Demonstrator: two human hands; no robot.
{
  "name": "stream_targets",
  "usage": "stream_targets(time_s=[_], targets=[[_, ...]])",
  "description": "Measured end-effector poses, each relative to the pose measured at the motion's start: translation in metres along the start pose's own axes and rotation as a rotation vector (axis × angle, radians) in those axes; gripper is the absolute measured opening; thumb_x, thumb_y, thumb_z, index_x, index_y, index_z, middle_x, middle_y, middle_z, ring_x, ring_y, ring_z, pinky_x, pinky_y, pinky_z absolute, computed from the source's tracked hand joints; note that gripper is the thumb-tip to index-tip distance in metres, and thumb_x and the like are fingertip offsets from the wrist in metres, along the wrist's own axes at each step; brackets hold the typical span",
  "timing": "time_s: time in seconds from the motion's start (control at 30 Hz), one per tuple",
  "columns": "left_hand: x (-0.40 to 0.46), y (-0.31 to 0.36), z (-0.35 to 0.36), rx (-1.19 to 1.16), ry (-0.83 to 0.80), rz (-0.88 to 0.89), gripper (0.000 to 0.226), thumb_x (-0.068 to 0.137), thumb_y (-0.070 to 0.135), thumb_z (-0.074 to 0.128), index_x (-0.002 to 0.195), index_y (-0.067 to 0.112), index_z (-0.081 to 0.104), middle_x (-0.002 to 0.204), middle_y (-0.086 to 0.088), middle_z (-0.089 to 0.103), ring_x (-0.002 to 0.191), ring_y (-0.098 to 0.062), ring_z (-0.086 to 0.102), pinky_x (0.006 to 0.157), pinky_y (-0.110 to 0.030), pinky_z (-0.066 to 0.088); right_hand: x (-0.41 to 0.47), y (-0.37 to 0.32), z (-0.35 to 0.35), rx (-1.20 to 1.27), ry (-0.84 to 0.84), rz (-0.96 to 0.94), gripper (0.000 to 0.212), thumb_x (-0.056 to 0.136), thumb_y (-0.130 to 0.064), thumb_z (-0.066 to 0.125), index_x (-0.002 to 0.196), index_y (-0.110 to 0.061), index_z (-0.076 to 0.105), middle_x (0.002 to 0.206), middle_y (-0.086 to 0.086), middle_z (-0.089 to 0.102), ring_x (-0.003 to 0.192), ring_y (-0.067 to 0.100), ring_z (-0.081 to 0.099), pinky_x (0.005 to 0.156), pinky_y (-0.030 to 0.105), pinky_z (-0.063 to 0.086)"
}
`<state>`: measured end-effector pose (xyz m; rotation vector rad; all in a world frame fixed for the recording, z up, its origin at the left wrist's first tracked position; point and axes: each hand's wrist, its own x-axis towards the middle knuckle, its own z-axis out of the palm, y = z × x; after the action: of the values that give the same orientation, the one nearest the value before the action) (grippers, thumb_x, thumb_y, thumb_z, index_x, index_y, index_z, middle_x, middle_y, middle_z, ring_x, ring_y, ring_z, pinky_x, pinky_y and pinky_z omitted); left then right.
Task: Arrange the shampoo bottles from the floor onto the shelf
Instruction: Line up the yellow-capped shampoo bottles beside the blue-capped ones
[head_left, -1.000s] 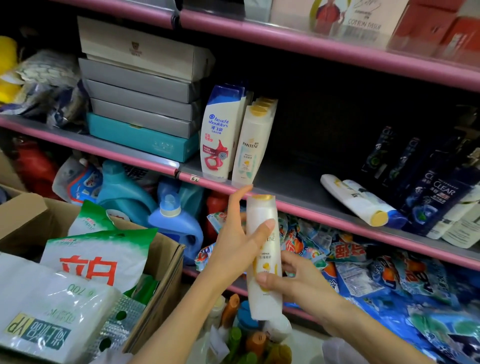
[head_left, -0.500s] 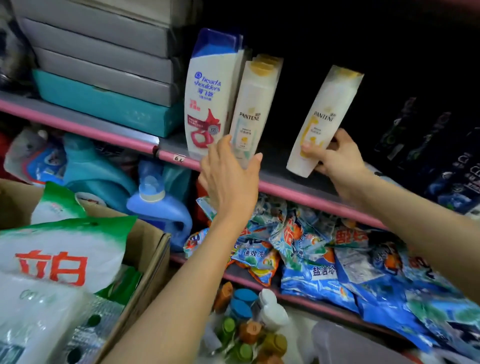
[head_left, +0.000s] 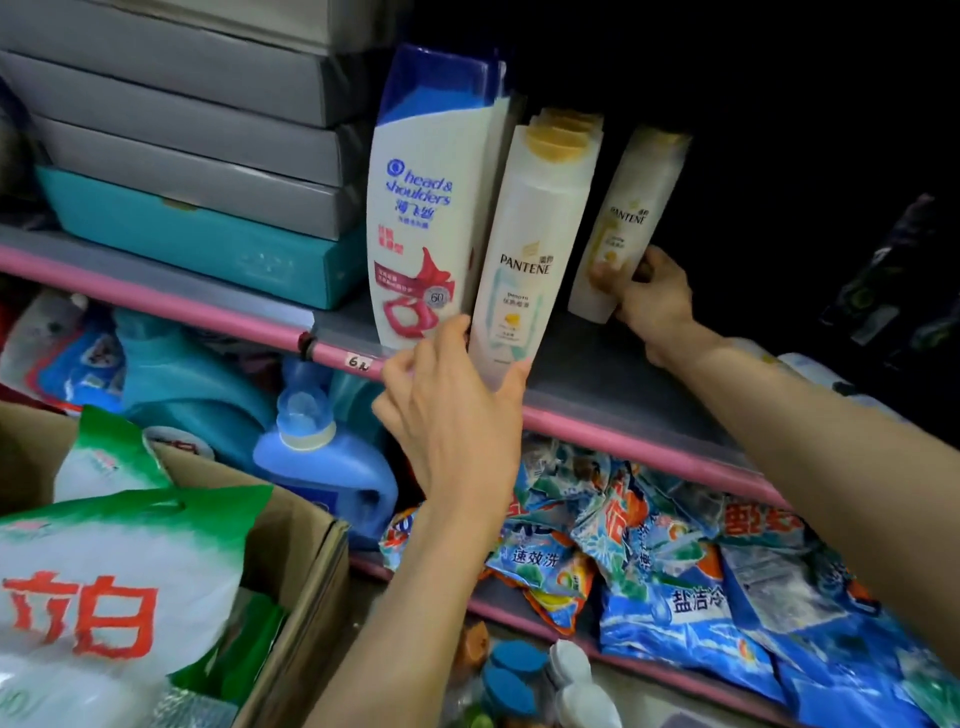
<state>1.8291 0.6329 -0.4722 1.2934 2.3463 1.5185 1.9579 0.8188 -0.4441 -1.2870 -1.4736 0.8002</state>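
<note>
My right hand (head_left: 652, 301) grips the base of a white Pantene bottle (head_left: 626, 218) with a gold cap, standing it on the grey shelf (head_left: 613, 374) deep in the dark. My left hand (head_left: 457, 410) wraps around the bottom of the front Pantene bottle (head_left: 535, 244) in a row at the shelf's pink front edge. To the left of that row stands a Head & Shoulders bottle (head_left: 421, 208) with a blue cap. More bottles (head_left: 524, 680) with coloured caps lie on the floor at the bottom.
Stacked grey and teal boxes (head_left: 197, 208) fill the shelf's left side. Dark bottles (head_left: 883, 291) stand at the far right. Blue detergent jugs (head_left: 322, 462) and detergent packets (head_left: 675, 561) occupy the lower shelf. A cardboard box (head_left: 306, 571) of bags sits at lower left.
My right hand has carried the Pantene bottle deeper onto the shelf and stood it upright. My left hand has closed around the front bottle of the Pantene row. The view has moved closer.
</note>
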Motion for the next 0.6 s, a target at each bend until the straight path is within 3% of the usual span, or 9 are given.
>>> stream_targets(time_s=[0.17, 0.33, 0.47, 0.6], targets=[[-0.003, 0.003, 0.006, 0.04, 0.029, 0.002, 0.059, 0.074, 0.051, 0.071, 0.123, 0.025, 0.052, 0.123, 0.006, 0.059, 0.114, -0.02, 0.036, 0.082, -0.032, 0.019, 0.022, -0.001, 0.013, 0.026, -0.066, 0.051, 0.045, 0.081, -0.021, 0.075, 0.12, -0.013, 0.054, 0.12, 0.006, 0.063, 0.107, 0.021, 0.062, 0.093, 0.042, 0.053], [-0.004, 0.006, 0.01, 0.042, 0.058, -0.022, 0.056, 0.071, 0.05, 0.072, 0.116, 0.023, 0.054, 0.117, 0.006, 0.06, 0.112, -0.02, 0.036, 0.085, -0.034, 0.023, 0.025, 0.013, 0.02, -0.006, -0.07, 0.048, 0.047, 0.079, -0.026, 0.077, 0.116, -0.016, 0.052, 0.113, 0.001, 0.062, 0.097, 0.013, 0.061, 0.071, 0.018, 0.05], [-0.005, 0.01, 0.013, 0.034, 0.064, -0.048, 0.056, 0.07, 0.047, 0.073, 0.116, 0.021, 0.053, 0.118, 0.004, 0.059, 0.113, -0.02, 0.038, 0.087, -0.037, 0.027, 0.031, 0.012, 0.025, -0.036, -0.106, 0.037, 0.047, 0.083, -0.022, 0.072, 0.125, -0.012, 0.053, 0.12, 0.004, 0.062, 0.106, 0.017, 0.06, 0.085, 0.028, 0.051], [-0.004, 0.015, 0.014, 0.026, 0.065, -0.081, 0.057, 0.069, 0.045, 0.074, 0.116, 0.02, 0.053, 0.119, 0.003, 0.059, 0.113, -0.021, 0.04, 0.088, -0.038, 0.03, 0.036, 0.007, 0.026, -0.064, -0.195, 0.03, 0.047, 0.084, -0.02, 0.071, 0.127, -0.013, 0.052, 0.123, 0.004, 0.06, 0.104, 0.014, 0.057, 0.087, 0.028, 0.049]])
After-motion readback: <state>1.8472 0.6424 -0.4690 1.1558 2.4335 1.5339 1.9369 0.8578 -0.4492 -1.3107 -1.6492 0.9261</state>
